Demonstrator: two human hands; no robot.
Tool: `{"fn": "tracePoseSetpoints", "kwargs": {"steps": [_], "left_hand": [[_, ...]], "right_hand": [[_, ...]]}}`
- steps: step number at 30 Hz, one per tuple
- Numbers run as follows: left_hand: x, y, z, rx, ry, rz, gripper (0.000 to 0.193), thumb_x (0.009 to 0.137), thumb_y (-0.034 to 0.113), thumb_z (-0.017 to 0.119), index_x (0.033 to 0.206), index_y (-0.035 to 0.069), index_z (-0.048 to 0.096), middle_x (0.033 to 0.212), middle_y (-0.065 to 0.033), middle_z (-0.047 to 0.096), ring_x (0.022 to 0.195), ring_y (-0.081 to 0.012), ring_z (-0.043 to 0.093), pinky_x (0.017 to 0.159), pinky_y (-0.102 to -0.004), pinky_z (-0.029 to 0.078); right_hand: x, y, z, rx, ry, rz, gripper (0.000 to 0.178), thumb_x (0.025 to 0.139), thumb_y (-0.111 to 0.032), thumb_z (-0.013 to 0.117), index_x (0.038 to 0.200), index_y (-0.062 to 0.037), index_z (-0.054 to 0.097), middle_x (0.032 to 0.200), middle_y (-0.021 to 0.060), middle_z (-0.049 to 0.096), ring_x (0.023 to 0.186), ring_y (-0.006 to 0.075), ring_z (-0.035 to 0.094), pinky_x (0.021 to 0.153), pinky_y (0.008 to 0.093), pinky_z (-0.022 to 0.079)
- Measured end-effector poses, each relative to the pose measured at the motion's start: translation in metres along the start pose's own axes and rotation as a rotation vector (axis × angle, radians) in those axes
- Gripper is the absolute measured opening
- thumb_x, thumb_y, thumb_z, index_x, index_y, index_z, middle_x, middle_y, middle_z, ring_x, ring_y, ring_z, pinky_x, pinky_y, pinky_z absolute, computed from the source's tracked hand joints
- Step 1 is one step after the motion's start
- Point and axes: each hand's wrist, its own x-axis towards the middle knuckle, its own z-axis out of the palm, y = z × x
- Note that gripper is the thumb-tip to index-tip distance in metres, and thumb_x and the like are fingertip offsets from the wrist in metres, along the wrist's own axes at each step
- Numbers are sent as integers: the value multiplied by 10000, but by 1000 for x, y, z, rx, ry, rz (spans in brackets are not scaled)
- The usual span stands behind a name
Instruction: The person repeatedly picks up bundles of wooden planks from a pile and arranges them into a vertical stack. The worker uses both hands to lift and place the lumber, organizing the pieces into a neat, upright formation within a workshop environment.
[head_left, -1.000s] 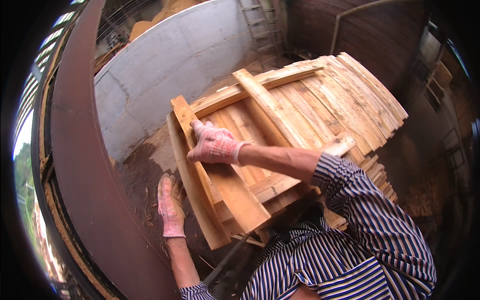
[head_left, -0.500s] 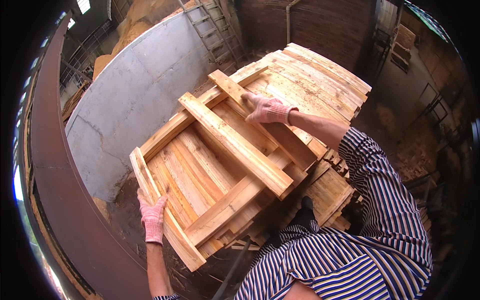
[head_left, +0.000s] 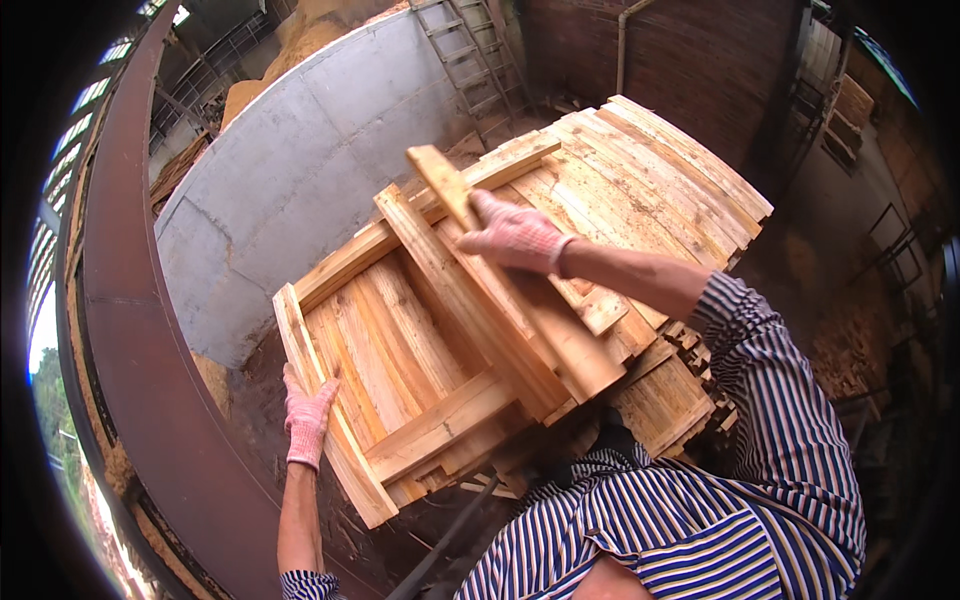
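A worker in a blue-and-white striped shirt [head_left: 700,500] leans over a stack of rough timber at a wood yard, both hands in pink knitted gloves. Nearest the camera, the left hand [head_left: 306,420] presses against the outer side of a thick plank [head_left: 325,420] lying along the stack's left edge, fingers laid flat on the wood rather than curled round it. Further out, the right hand [head_left: 515,238] has its grip wrapped around a long plank [head_left: 520,290], which rests at a slant across the top of the wooden frame [head_left: 400,340] beneath it; beside it lies a second long plank [head_left: 470,300]. The frame, built of flat boards with cross battens, sits on the pile of stacked boards [head_left: 650,190] that spreads away to the right. Beyond the stack stands a curved grey concrete wall [head_left: 290,180], with a rust-brown steel beam [head_left: 120,330] sweeping along the left, a ladder [head_left: 470,60] leaning further back, and a dark brick wall [head_left: 700,60] behind.
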Motion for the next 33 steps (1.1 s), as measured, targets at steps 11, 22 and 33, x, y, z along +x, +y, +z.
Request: {"fn": "tracePoseSetpoints", "kwargs": {"steps": [11,22,33], "left_hand": [[-1,49,11,487,92,-78,1061,793,439,823,1587,73,219,1450,-220,511,1275,-347,548,1060,-432,456],[80,162,124,702,-31,453,959,801,511,784,1508,9,374,1545,-212,398,1461,-333,335,1201,-415,303],[157,294,282,792,-335,573,926,674,285,834,1496,134,435,1336,-184,623,1216,-337,606,1065,-394,463]], "right_hand": [[26,-15,33,-32,-327,222,905,794,-242,670,1560,-87,214,1250,232,498,1094,377,532,894,450,486],[12,121,-152,-627,-533,-338,983,694,-189,763,1558,-251,296,1231,147,604,1076,333,647,880,453,550],[33,224,-178,-510,-521,-418,912,746,-150,785,1539,-306,361,1244,159,558,1083,356,608,912,447,534]]}}
